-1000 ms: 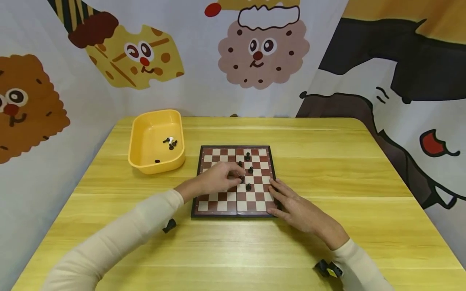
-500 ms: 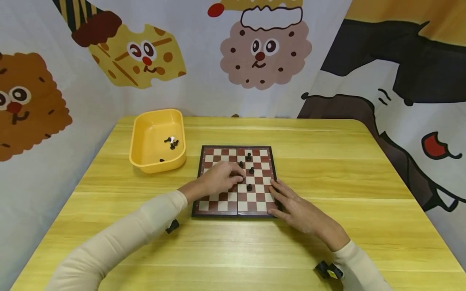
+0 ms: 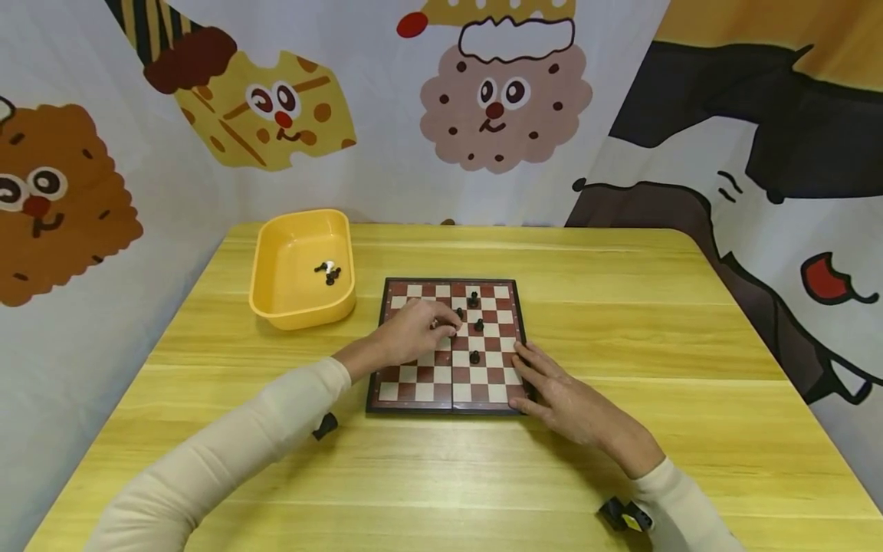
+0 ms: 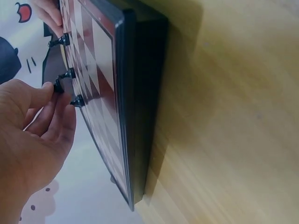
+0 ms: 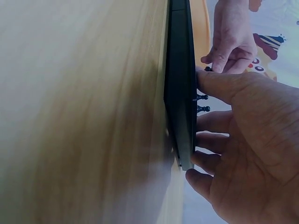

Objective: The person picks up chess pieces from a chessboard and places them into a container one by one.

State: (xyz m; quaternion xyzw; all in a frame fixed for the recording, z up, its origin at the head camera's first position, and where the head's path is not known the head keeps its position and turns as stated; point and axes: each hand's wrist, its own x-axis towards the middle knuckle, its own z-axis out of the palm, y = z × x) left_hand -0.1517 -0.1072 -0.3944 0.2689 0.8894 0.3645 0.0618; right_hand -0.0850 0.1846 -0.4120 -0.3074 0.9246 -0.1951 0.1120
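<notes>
The chessboard [image 3: 488, 393], red-brown and cream with a black frame, lies unfolded on the table. My left hand [image 3: 411, 331] is over its middle, pinching a small black chess piece [image 4: 58, 87] between thumb and fingertips; the held piece is tilted. Several other black pieces stand on the right half, among them a taller piece [image 3: 473, 300] toward the back and a pawn [image 3: 474, 357] nearer the front. My right hand [image 3: 569, 397] rests along the board's right edge, fingertips at the frame and fingers nearly straight.
A yellow bin [image 3: 267, 307] stands at the back left of the wooden table [image 3: 441, 483], with several black pieces [image 3: 331, 280] and a white piece [image 3: 329, 267] inside. Behind the table hangs a cartoon-printed curtain [image 3: 386, 192].
My left fingers have closed on the black chess piece and drawn it off its square, slightly left. A loose black piece near the bin's front wall has gone out of sight. Right hand stays put.
</notes>
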